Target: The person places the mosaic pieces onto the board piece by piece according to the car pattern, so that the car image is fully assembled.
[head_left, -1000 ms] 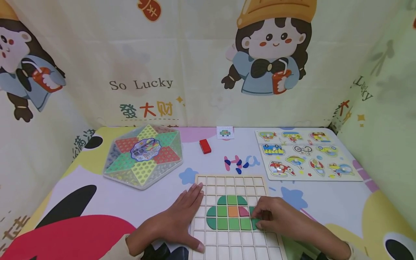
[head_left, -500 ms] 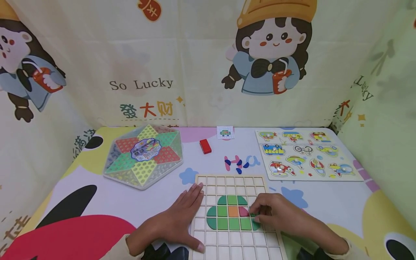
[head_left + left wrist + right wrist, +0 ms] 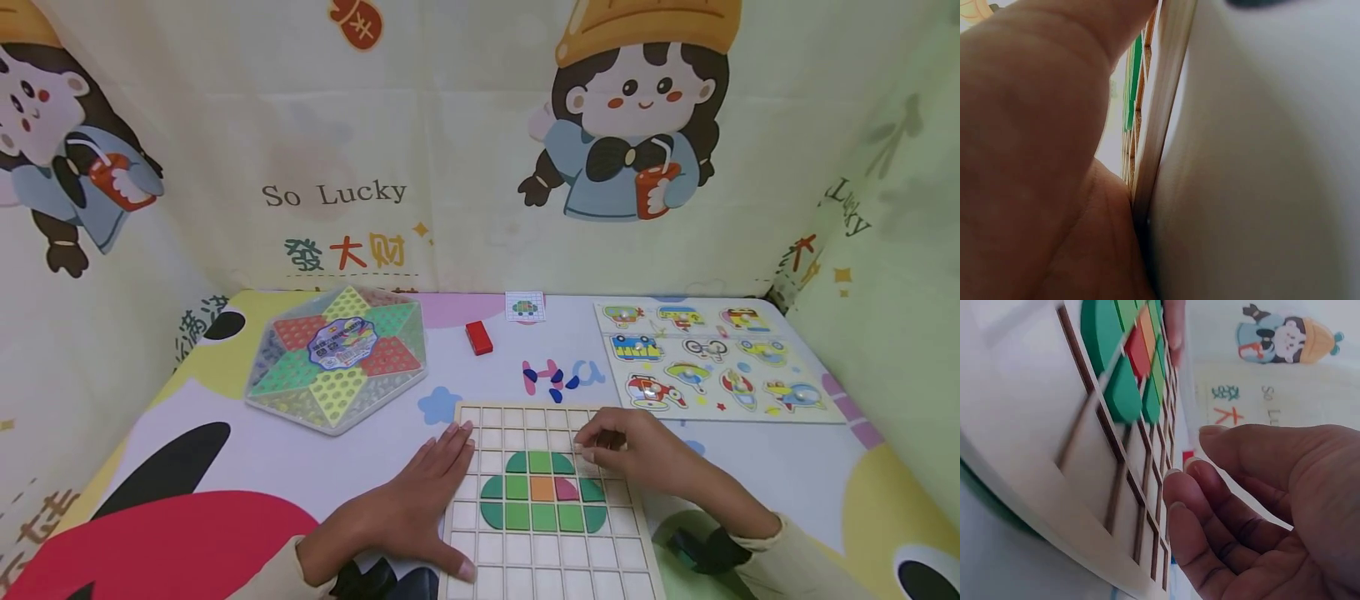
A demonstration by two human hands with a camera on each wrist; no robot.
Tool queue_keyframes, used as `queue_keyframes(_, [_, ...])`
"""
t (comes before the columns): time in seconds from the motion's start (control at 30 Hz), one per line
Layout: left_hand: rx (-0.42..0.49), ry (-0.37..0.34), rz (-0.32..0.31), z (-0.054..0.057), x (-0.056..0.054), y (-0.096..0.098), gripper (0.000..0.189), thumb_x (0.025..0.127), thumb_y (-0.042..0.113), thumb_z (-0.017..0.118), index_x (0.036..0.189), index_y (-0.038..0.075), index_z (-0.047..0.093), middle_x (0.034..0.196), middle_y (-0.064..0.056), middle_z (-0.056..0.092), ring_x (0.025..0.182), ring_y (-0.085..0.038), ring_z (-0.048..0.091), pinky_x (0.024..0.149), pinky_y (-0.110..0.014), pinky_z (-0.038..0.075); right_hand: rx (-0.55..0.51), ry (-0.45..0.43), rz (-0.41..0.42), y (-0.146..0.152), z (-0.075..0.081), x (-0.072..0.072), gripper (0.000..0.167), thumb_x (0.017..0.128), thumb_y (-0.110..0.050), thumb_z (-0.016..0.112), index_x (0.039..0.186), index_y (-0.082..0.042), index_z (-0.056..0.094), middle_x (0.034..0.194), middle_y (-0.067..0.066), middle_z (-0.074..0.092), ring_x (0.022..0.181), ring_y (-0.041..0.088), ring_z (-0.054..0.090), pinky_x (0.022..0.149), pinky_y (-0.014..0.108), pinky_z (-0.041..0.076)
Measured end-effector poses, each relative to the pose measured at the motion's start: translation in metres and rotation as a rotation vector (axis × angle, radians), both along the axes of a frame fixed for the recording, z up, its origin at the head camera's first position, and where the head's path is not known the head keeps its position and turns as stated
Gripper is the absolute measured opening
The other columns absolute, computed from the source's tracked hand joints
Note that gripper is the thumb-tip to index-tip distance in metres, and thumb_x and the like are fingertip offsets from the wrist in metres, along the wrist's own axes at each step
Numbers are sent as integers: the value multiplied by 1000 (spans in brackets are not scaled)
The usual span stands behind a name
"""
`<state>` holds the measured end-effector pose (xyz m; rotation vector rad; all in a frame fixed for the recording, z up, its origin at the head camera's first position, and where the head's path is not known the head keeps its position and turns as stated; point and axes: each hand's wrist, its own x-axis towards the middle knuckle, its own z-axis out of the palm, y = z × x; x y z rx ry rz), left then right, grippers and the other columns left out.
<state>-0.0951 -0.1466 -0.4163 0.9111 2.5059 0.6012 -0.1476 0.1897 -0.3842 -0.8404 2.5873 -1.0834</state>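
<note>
A wooden grid board (image 3: 498, 548) lies at the front of the table, holding green pieces (image 3: 543, 518), an orange square (image 3: 542, 488) and a pink rounded piece (image 3: 566, 490) in a car-like shape. My left hand (image 3: 405, 512) rests along the board's left side, fingers straight, thumb at its lower left. Above the board's right side hovers my right hand (image 3: 656, 450), apart from the pieces. In the right wrist view its fingers (image 3: 1194, 531) are loosely bent, with a gap to the thumb and nothing between. The left wrist view shows mostly palm and the board's edge (image 3: 1163, 106).
Behind the board lie several dark blue pieces (image 3: 557, 396) and a red block (image 3: 479, 338). A small pattern card (image 3: 524, 307) is at the back. A hexagonal game box (image 3: 337, 362) stands left, a vehicle puzzle board (image 3: 712, 358) right.
My right hand has left the green pieces at the shape's right end and risen toward the back. Those pieces now show fully in their cells. My left hand stays in place.
</note>
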Motion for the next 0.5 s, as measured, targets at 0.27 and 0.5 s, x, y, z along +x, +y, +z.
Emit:
queue_keyframes(0.27, [1, 0, 1, 2, 1, 1, 126, 71, 76, 65, 156, 5, 7, 162, -5, -11, 146, -22, -14, 115, -53, 3, 28, 44, -95, 2, -7, -24, 11, 88, -4, 70, 97, -10, 73, 89, -6, 65, 77, 13, 58, 69, 25, 51])
queue_keyframes(0.5, [-13, 14, 2, 1, 1, 1, 126, 70, 78, 64, 157, 7, 6, 162, -3, -11, 146, -21, -15, 115, -53, 3, 29, 65, -158, 2, -10, -45, 12, 88, -4, 70, 98, -9, 74, 89, -4, 65, 79, 15, 59, 72, 27, 52])
